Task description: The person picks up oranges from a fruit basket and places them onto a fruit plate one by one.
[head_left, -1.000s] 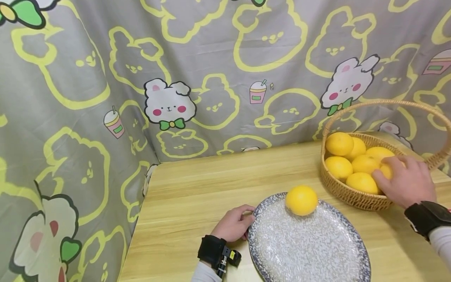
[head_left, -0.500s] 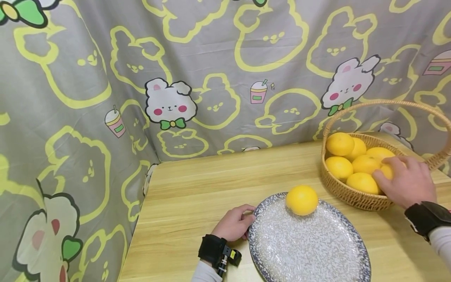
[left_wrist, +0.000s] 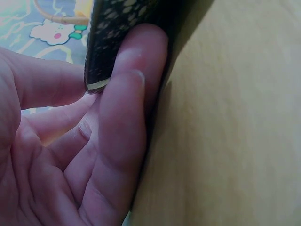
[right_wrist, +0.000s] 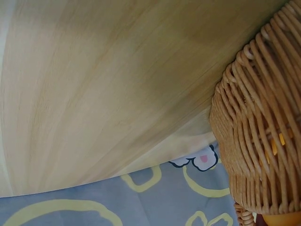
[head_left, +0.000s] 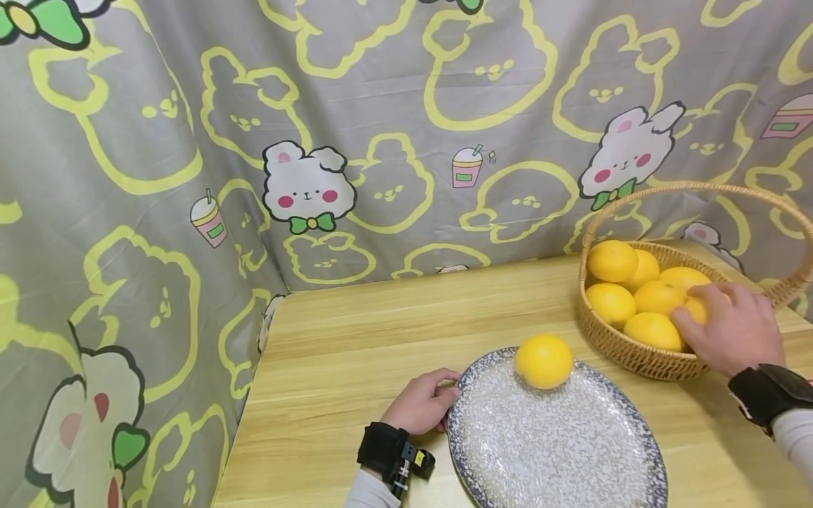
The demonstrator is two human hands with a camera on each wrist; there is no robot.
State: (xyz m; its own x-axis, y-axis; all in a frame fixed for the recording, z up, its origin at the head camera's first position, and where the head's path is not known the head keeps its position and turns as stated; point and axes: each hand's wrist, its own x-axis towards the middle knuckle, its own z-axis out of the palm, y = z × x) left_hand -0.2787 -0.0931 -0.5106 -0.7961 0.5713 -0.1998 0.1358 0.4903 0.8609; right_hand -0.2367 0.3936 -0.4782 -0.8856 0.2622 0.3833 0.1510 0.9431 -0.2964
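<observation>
A speckled oval plate (head_left: 559,451) lies at the front of the wooden table, with one yellow orange (head_left: 543,360) near its far rim. My left hand (head_left: 422,406) pinches the plate's left rim (left_wrist: 101,52), thumb on top and fingers under it. A wicker basket (head_left: 635,353) with a hoop handle stands at the right and holds several oranges (head_left: 612,260). My right hand (head_left: 733,330) reaches into the basket, its fingers curled over one orange (head_left: 696,309) at the near right. The right wrist view catches only the basket's woven wall (right_wrist: 263,141) and the tabletop.
A grey cloth with yellow bunny outlines (head_left: 305,141) hangs behind the table and along its left side. Bare wooden tabletop (head_left: 381,331) stretches between the cloth, the plate and the basket. The table's left edge runs close to my left hand.
Almost nothing differs. My right hand has settled slightly deeper over the orange in the basket. My left hand and the plate stay where they were.
</observation>
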